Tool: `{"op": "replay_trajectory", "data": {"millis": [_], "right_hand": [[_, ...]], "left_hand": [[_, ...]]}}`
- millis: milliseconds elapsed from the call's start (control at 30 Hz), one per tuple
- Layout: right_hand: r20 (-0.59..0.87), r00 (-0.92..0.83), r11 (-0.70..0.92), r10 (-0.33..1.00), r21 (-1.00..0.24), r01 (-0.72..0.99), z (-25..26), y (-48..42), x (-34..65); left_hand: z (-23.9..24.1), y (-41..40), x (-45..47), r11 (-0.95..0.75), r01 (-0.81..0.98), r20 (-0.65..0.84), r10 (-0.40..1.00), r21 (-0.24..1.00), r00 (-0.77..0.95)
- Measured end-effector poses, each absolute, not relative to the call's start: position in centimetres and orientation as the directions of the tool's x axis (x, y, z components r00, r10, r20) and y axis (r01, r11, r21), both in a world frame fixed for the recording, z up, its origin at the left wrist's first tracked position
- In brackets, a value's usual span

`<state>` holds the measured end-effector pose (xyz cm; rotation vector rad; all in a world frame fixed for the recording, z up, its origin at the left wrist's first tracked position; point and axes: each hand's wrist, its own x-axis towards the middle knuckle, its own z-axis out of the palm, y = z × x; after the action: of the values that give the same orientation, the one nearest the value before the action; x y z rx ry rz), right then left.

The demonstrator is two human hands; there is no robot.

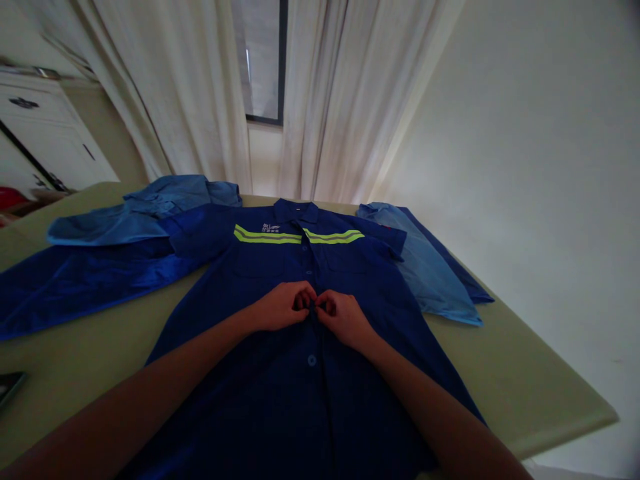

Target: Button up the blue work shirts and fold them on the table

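Observation:
A dark blue work shirt (280, 387) with a yellow-green reflective stripe across the chest lies flat, collar away from me, on a pale green table (520, 380). My left hand (280, 307) and my right hand (343, 319) meet at the middle of the shirt's front placket. Both are closed in a pinch on the placket edges at a button. Another button (312, 361) shows lower on the placket.
Lighter and darker blue shirts (125, 247) are piled at the left of the table. A light blue folded garment (430, 267) lies at the right. A dark flat object (9, 385) sits at the left edge. White curtains and a window stand behind; a white wall is at the right.

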<state>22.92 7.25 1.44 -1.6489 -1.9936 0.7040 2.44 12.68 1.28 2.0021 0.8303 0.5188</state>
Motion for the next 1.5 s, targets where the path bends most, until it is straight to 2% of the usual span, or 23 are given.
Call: {"op": "replay_trajectory", "data": {"millis": [167, 267, 500, 600, 667, 767, 900, 1000, 1100, 1200, 1400, 1500], "right_hand": [[0.042, -0.196, 0.172, 0.980, -0.681, 0.712, 1.5, 7.2, 23.1], [0.056, -0.222, 0.198, 0.974, -0.693, 0.694, 1.5, 7.1, 23.2], [0.039, -0.251, 0.211, 0.967, -0.670, 0.712, 1.6, 7.2, 23.3], [0.036, -0.257, 0.215, 0.966, -0.664, 0.716, 1.8, 7.2, 23.3], [0.041, -0.265, 0.224, 0.963, -0.667, 0.711, 2.0, 7.1, 23.3], [0.040, -0.271, 0.227, 0.962, -0.673, 0.704, 2.0, 7.1, 23.2], [0.033, -0.254, 0.212, 0.967, -0.659, 0.722, 1.8, 7.2, 23.1], [0.030, -0.242, 0.202, 0.970, -0.654, 0.729, 1.6, 7.2, 23.0], [0.028, -0.226, 0.187, 0.974, -0.666, 0.723, 1.5, 7.3, 22.9], [0.019, -0.214, 0.166, 0.977, -0.701, 0.694, 1.3, 7.4, 22.9], [-0.085, -0.163, 0.026, 0.983, -0.814, 0.581, 1.0, 7.8, 23.0], [-0.070, -0.175, 0.056, 0.982, -0.777, 0.627, 1.2, 7.9, 23.2]], "left_hand": [[0.8, 12.0, 2.8, -0.465, 0.371, 0.130, 0.746, 0.804, 0.653], [0.5, 11.9, 2.7, -0.567, 0.408, 0.199, 0.726, 0.716, 0.659], [0.7, 12.1, 2.1, -0.872, 0.444, 0.322, 0.488, 0.204, 0.811], [1.1, 12.6, 1.9, -0.927, 0.369, 0.337, 0.368, 0.062, 0.867], [1.4, 12.9, 1.6, -0.945, 0.322, 0.329, 0.321, 0.054, 0.888], [1.8, 13.2, 1.2, -0.943, 0.271, 0.285, 0.318, 0.191, 0.904], [1.5, 13.1, 1.2, -0.827, 0.371, 0.237, 0.495, 0.422, 0.836], [1.0, 13.0, 1.8, -0.743, 0.466, 0.193, 0.608, 0.481, 0.770], [1.0, 12.9, 2.1, -0.706, 0.511, 0.137, 0.642, 0.491, 0.755], [1.7, 12.5, 2.4, -0.731, 0.550, 0.143, 0.645, 0.404, 0.751], [2.4, 10.6, 3.5, -0.819, 0.573, 0.206, 0.556, -0.028, 0.805], [1.8, 10.4, 3.7, -0.831, 0.547, 0.217, 0.519, -0.098, 0.827]]}}
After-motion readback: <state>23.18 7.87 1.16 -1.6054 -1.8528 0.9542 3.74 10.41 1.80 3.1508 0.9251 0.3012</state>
